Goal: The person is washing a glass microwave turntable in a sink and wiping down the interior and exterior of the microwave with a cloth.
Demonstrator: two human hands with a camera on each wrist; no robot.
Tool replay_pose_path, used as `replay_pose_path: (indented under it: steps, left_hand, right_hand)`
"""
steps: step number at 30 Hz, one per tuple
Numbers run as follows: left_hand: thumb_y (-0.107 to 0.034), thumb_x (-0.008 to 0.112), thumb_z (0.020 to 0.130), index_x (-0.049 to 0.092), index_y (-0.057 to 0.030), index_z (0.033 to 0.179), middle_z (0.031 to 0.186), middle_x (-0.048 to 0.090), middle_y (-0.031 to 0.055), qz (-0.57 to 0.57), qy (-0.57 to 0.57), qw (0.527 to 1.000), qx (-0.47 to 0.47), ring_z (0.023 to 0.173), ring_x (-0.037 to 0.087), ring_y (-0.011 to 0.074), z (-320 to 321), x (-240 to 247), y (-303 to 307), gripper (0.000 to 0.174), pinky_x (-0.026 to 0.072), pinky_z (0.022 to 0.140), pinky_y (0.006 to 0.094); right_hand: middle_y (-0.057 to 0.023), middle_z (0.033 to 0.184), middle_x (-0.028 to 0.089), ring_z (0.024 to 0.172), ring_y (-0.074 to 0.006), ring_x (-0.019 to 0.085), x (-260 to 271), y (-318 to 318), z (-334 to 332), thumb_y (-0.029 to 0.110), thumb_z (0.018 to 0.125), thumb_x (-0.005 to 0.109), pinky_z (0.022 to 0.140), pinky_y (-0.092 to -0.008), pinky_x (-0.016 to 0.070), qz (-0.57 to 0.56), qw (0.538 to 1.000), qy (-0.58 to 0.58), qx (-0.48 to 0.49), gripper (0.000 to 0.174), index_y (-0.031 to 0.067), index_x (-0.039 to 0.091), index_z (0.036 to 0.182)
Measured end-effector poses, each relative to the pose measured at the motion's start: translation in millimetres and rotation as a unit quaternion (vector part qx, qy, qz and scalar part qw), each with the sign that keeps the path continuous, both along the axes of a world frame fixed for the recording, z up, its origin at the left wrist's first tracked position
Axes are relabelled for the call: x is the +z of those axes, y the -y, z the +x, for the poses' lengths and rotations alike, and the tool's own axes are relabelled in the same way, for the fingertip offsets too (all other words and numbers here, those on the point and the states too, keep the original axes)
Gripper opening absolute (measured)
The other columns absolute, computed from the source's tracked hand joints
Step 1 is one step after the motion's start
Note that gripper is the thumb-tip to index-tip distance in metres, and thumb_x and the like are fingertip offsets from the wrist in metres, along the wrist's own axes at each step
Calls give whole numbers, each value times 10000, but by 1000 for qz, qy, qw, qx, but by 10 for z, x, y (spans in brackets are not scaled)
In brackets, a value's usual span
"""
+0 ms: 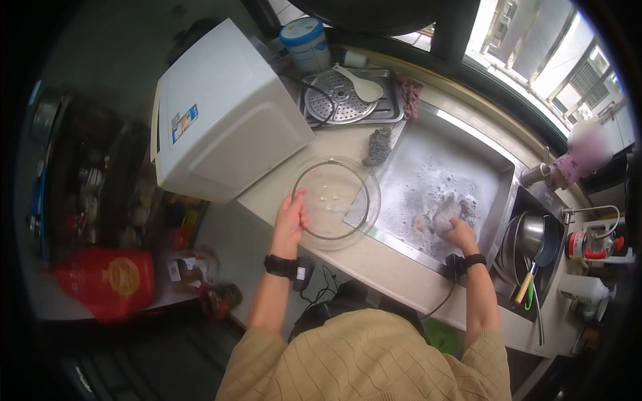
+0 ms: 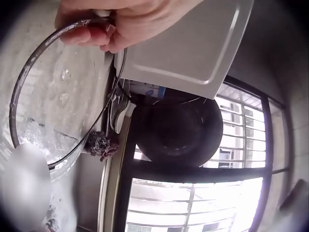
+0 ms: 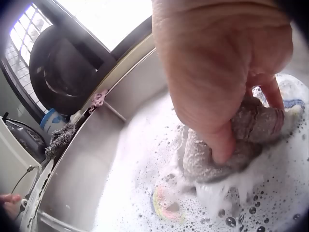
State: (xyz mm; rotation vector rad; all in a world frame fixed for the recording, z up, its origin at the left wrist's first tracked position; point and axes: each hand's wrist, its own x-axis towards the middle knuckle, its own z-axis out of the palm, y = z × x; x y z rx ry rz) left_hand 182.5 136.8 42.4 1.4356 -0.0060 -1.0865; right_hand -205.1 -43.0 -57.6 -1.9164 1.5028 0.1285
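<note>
My left hand (image 1: pixel 289 224) grips the near-left rim of a round clear glass lid (image 1: pixel 331 200) with a dark ring. The lid is over the counter beside the sink's left edge, with water drops on its glass. In the left wrist view the fingers (image 2: pixel 84 35) curl over the ring. My right hand (image 1: pixel 460 234) is down in the sink (image 1: pixel 428 130), gripping a wet grey cloth (image 3: pixel 217 154) at the surface of foamy water. Suds drip off the cloth in the right wrist view. A plate-like thing with a coloured rim (image 3: pixel 164 205) shows through the foam.
A white box-shaped appliance (image 1: pixel 234 120) stands left of the lid. Behind are a grey scrubber (image 1: pixel 379 147), a tray with a perforated steel disc (image 1: pixel 328 100) and a white ladle (image 1: pixel 361 85). Pans (image 1: pixel 531 234) are stacked right of the sink.
</note>
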Motion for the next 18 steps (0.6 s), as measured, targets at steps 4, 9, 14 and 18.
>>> replay_pose_path:
  steps: [4,9,14,18]
  left_hand:
    - [-148,596,812,496,-76,1180,894,551,81,107,442,891,5,773,541,173,109,-335,-16,387,439,680,275]
    - [-95,599,755,482,-29,1172,1236,441,222,175,664,727,-31,1193,369,372,-341,-15,102,438,288,1002,433]
    - [-11,567,745,492,-8,1101,1164,481,174,-118,428,888,-122,1098,471,317,-1281,-71,393,363,362,935,352]
    - [-11,558,744,443,-38,1206,1277,385,177,-132,428,843,-298,1150,438,292,-1960,-307,712,476,407,929,337]
  right_hand:
    - [-154,758,614,712,-256,602,358,96,61,130,607,660,673,-339,473,3,981,167,-95,340,15,593,919]
    - [-78,650,556,639,-141,538,584,61,55,85,617,649,594,-288,445,-14,874,432,-220,230,-6,560,809]
    - [-35,653,548,622,-103,519,122,-40,-78,50,629,607,561,-252,420,-32,980,162,-107,192,29,567,816]
    - [4,754,554,689,-91,508,769,-131,36,-8,650,517,614,-216,402,83,880,425,-194,207,13,569,849]
